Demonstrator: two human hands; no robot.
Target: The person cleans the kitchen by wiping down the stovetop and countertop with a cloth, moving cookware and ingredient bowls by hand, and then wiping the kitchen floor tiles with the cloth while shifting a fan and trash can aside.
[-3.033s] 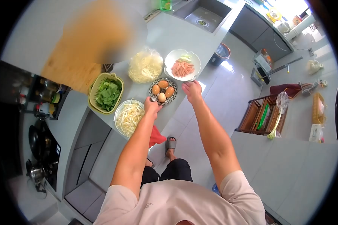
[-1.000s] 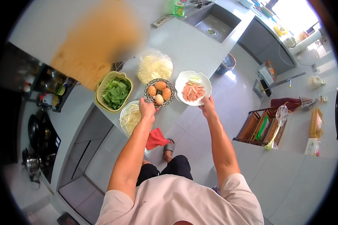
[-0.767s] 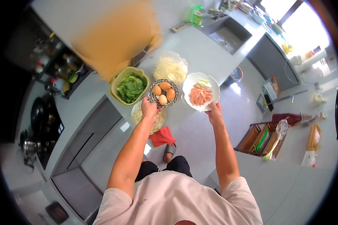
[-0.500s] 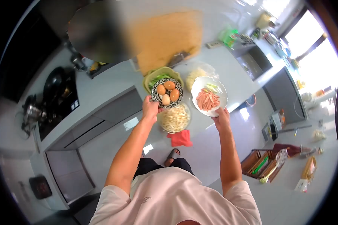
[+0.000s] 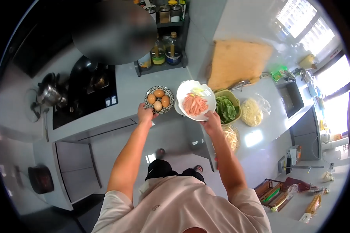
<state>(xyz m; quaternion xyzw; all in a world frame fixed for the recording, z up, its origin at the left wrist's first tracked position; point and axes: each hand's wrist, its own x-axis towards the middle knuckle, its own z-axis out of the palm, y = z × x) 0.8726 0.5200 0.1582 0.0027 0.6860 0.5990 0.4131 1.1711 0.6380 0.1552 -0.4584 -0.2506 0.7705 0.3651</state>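
My left hand (image 5: 145, 113) grips the rim of a black-and-white patterned bowl (image 5: 170, 91) that holds several brown eggs (image 5: 158, 99). In my right hand (image 5: 212, 123) is a white scalloped plate (image 5: 182, 92) carrying sliced pink meat (image 5: 195, 105) and some pale green slices. Both dishes are held level over the counter edge, side by side and apart. Just right of the plate stands a green basket (image 5: 237, 101) of leafy greens (image 5: 225, 109). A bowl of pale shreds (image 5: 231, 138) is partly hidden behind my right forearm.
A wooden cutting board (image 5: 239, 64) leans at the wall. A bag of pale food (image 5: 252, 112) lies by the sink (image 5: 291, 97). To the left are a black stove (image 5: 93, 99) and a rack (image 5: 163, 69) of bottles and jars. A dark round blur hides the upper part.
My body and view have turned left toward the stove, so the basket, bag and cutting board now appear further right. Both dishes stay in my hands, closer together.
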